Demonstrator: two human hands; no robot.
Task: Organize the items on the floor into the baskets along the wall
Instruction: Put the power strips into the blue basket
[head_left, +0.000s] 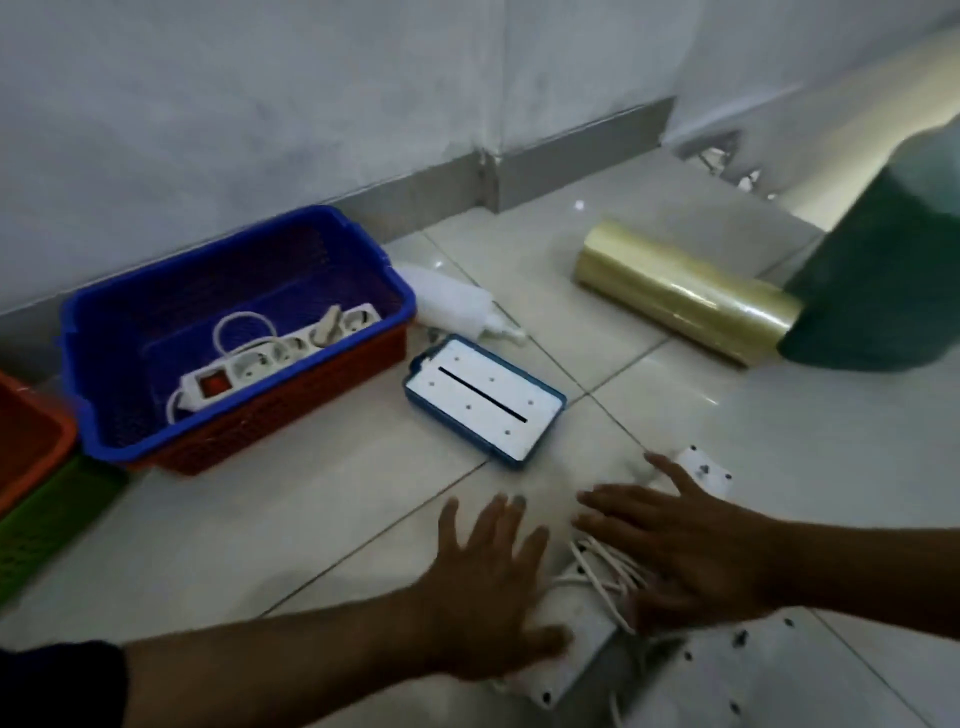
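Both hands are spread flat, fingers straight, holding nothing. The left hand (491, 582) hovers over the floor (260, 545) just left of a white power strip (582, 654); the right hand (685, 545) lies over its loose white cord (602, 577).

The strip lies on the floor at the near edge of view, well apart from the blue basket (104, 364) by the wall, which already contains another power strip (280, 353).

Handling, as a judgement: the body is rigid plastic, light, smooth but not fragile. The cord is limp and will trail or snag if left loose. Best hold is across the body's narrow width, with the cord gathered in the other hand.

Orientation: the long axis appears to run diagonally, from near left to far right, where a white socketed end (706, 470) shows beyond the right hand. Whether that end is the same strip cannot be told.
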